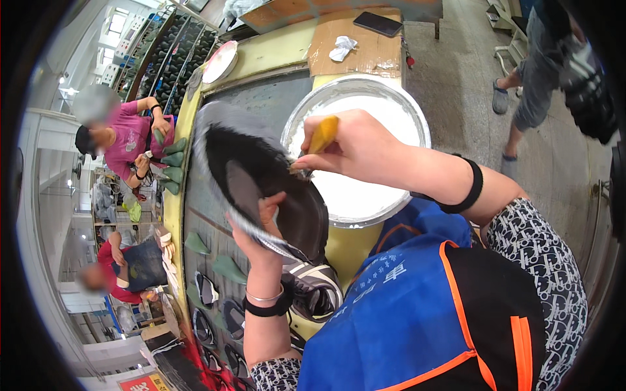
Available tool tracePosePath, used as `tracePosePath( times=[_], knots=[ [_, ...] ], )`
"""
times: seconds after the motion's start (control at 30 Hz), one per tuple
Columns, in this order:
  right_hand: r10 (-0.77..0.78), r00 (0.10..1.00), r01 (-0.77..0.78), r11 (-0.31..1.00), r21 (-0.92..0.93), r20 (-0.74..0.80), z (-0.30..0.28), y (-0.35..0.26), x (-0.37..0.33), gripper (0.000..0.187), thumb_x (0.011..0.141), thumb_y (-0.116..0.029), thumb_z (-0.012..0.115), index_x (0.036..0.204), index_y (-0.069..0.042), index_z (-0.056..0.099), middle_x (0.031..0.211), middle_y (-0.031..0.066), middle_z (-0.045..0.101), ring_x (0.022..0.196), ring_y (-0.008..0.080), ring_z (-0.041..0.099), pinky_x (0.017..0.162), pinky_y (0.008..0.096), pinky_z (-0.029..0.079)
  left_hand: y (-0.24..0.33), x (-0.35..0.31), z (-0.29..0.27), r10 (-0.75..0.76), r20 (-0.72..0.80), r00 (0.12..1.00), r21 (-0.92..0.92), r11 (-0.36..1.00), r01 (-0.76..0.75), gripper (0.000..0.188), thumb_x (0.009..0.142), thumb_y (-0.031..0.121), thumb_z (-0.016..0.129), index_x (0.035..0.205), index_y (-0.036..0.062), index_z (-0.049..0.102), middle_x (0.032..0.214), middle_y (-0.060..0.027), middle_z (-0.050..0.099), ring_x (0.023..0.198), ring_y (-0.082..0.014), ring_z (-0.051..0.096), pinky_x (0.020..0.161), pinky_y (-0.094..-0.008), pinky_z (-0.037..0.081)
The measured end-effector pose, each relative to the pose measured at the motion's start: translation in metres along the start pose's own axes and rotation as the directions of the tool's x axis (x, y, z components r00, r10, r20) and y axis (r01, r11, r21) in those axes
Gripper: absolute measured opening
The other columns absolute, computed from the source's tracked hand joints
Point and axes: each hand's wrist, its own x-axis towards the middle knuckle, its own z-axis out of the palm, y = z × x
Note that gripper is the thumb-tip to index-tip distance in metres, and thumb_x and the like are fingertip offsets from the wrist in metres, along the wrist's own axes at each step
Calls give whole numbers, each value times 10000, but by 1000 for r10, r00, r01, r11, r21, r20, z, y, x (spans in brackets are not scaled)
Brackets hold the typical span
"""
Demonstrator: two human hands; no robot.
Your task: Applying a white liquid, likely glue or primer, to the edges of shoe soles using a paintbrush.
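My left hand [257, 228] grips a black shoe upper [303, 208] by its edge, the thumb over the inside. Its pale rim is smeared by motion on the far side. Between the fingers of my right hand [358, 146] is a brush [324, 133] with a yellow handle, its lower end at the upper's right edge. Behind that hand stands a round metal basin [422, 124] holding a thick white liquid [365, 199]. Just below the upper, a grey and white striped shoe [313, 290] with laces shows in part.
Green shoe lasts [228, 268] and several shoe parts [206, 290] lie along the dark line. Cardboard [319, 55] beyond the basin carries a phone [377, 24] and a crumpled tissue [342, 48]. Two co-workers sit across, at left; another person stands far right.
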Motion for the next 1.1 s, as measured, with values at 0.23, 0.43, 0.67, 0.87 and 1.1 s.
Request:
tracePosePath(
  times=[0.23, 0.43, 0.67, 0.87, 1.1],
  knots=[
    [312, 924, -357, 912, 203, 223, 1, -2, -4, 377, 813, -359, 751, 730, -27, 591, 619, 88, 590, 581, 250, 588, 581, 368, 455, 7, 5, -7, 456, 125, 881, 559, 701, -442, 272, 1022, 112, 360, 1271, 14, 411, 1279, -225, 468, 1115, -307, 565, 994, -429, 468],
    [159, 986, -167, 963, 213, 54, -3, 1, 4, 301, 853, -268, 748, 779, -36, 572, 621, 37, 563, 558, 98, 508, 536, 271, 421, 13, 28, -11, 777, 283, 562, 592, 319, -740, 306, 1002, 82, 412, 1295, -6, 399, 1246, -258, 479, 1014, -340, 607, 836, -414, 557],
    [426, 831, -548, 740, 390, 357, -5, -5, -2, 294, 869, -270, 732, 768, -32, 593, 659, 46, 625, 590, 97, 624, 548, 237, 481, 14, 62, 1, 972, -55, 228, 650, 208, -731, 315, 982, 80, 469, 1280, -21, 439, 1220, -243, 507, 1015, -370, 601, 765, -406, 608],
    [467, 754, -657, 527, 539, 462, -5, -4, -3, 303, 876, -255, 723, 755, -22, 572, 677, 64, 645, 579, 115, 650, 517, 223, 522, 10, 52, -10, 961, 50, 271, 730, 151, -667, 466, 988, 49, 362, 1436, 115, 252, 1370, -248, 380, 1063, -385, 599, 824, -437, 575],
    [401, 831, -553, 508, 661, 386, -15, -18, 1, 372, 877, -341, 716, 791, 11, 630, 668, 77, 646, 596, 126, 651, 565, 237, 536, 8, 63, -30, 987, -53, 151, 727, 142, -671, 469, 982, 67, 403, 1428, 125, 272, 1364, -243, 388, 1021, -381, 610, 794, -452, 570]
  ],
)
